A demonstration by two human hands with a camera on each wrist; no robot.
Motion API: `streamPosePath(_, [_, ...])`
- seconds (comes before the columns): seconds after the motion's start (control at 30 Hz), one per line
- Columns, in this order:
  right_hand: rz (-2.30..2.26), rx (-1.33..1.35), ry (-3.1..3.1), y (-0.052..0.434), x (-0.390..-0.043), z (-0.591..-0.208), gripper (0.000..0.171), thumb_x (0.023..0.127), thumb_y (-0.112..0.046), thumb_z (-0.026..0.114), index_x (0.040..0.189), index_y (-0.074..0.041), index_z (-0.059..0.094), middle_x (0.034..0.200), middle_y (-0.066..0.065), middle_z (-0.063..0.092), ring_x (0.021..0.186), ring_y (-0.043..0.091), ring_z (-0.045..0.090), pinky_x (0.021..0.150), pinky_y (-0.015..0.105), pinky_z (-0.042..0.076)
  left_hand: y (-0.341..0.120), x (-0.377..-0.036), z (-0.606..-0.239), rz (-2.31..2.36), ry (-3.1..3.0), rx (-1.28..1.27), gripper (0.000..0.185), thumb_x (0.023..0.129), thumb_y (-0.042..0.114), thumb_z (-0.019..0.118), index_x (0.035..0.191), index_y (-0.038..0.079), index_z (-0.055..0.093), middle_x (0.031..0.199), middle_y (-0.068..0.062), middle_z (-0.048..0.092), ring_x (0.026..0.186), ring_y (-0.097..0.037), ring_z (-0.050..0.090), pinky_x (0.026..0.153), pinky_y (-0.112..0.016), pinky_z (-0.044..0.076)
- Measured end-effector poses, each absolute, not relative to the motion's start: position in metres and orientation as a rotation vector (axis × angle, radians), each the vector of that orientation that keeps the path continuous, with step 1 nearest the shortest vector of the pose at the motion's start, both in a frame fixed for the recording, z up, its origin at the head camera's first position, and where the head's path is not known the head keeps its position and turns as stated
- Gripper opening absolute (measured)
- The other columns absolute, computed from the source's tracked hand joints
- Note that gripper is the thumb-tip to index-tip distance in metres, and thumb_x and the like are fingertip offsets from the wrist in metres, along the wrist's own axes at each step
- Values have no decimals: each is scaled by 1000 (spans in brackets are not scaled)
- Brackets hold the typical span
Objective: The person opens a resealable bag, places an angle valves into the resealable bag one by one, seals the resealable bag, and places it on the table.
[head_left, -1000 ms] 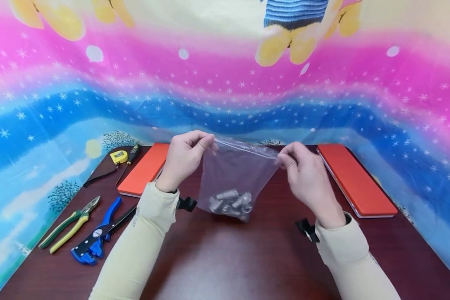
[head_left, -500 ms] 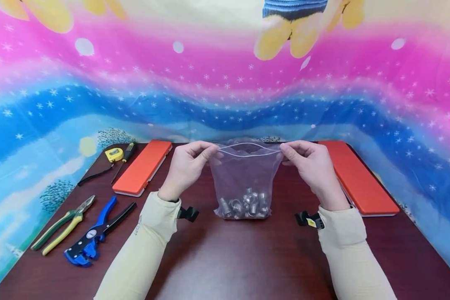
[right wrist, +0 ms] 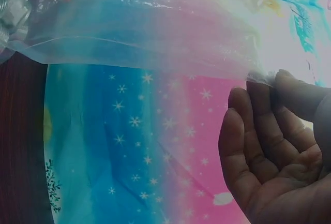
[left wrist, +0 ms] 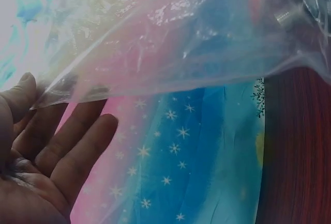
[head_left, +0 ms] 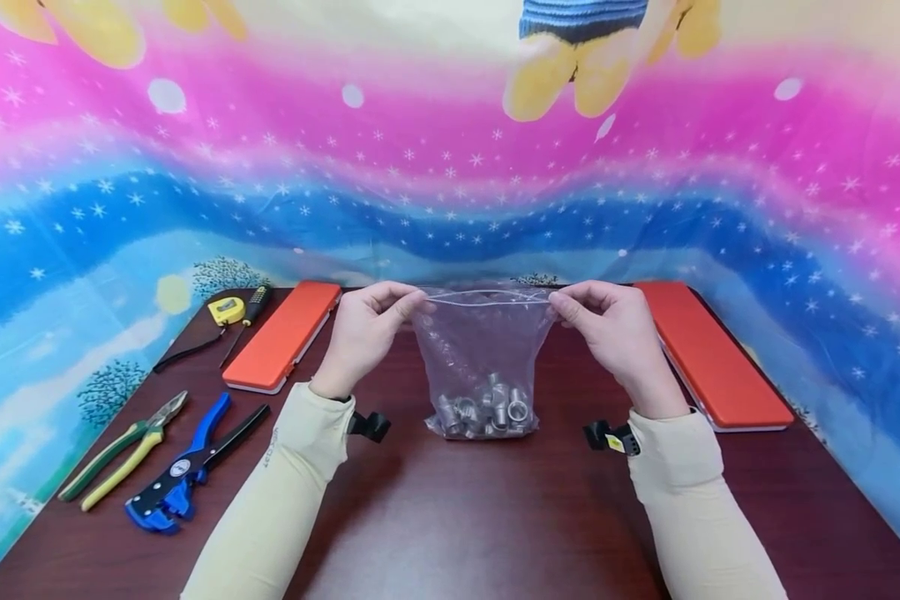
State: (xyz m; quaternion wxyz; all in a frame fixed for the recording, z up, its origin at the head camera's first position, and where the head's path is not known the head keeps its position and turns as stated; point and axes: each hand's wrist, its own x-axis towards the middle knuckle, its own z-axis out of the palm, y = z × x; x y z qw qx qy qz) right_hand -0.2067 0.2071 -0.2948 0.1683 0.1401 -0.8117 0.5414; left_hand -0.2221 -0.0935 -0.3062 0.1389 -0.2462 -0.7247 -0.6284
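A clear zip-top plastic bag (head_left: pixel 480 350) hangs upright between my hands, its bottom at the table's surface. Several short silvery metal fittings (head_left: pixel 495 408) lie heaped in the bottom of it. My left hand (head_left: pixel 367 337) pinches the bag's upper left corner between thumb and fingers, and my right hand (head_left: pixel 615 342) pinches the upper right corner. The white zip line (head_left: pixel 487 298) runs between them, its two strips slightly apart in places. Both wrist views show thumb and forefinger on the film, with the other fingers loosely bent below.
On the left lie green-yellow pliers (head_left: pixel 127 450), a blue-black wire stripper (head_left: pixel 187 471), a yellow tape measure (head_left: pixel 227 310) and a screwdriver (head_left: pixel 253 307). One orange case (head_left: pixel 285 333) lies left of the bag, another orange case (head_left: pixel 712 358) at the right. A printed cloth (head_left: pixel 450 167) backs the table.
The bag was tilted and swung sideways; now it hangs level. Its mouth gaped half a second ago and is now drawn flatter. Both hands keep their pinch.
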Motion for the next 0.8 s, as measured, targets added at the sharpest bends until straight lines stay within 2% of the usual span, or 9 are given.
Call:
streamPosePath(0.13, [1458,341,-2323,206,-208,-296,28,91,-30,74,101,-4,77,84,5,72,77,16,67,67,26,51,-101,-238,-322,-1798,-2113,-701,25,96,25,66,106,3,75,91,-11,74,88,-22,72,77,-35,57])
streamPosePath(0.23, [1421,324,-2321,205,-208,-298,28,91,-32,74,100,-5,77,83,4,72,77,15,67,67,26,51,-102,-246,-329,-1780,-2095,-667,28,94,31,69,104,6,76,89,-7,75,85,-20,72,75,-37,58])
streamPosePath(0.4, [1319,282,-2287,203,-206,-298,23,92,-28,73,95,-6,77,82,5,71,77,13,65,68,26,49,-99,-242,-327,-1704,-2034,-623,21,92,25,73,96,6,77,82,-6,74,77,-18,71,74,-36,57])
streamPosePath(0.57, [1209,262,-2176,197,-201,-297,15,92,-22,73,90,-7,77,78,4,72,72,9,63,62,24,44,-96,-231,-319,-1570,-1957,-678,14,93,21,71,91,8,76,74,-2,72,72,-16,69,68,-28,53])
streamPosePath(0.8, [1156,312,-2087,192,-198,-296,12,91,-16,73,87,-5,75,76,5,71,68,9,59,58,23,39,-92,-229,-317,-1416,-1861,-730,9,94,13,68,89,6,71,73,-1,70,69,-14,67,62,-24,48])
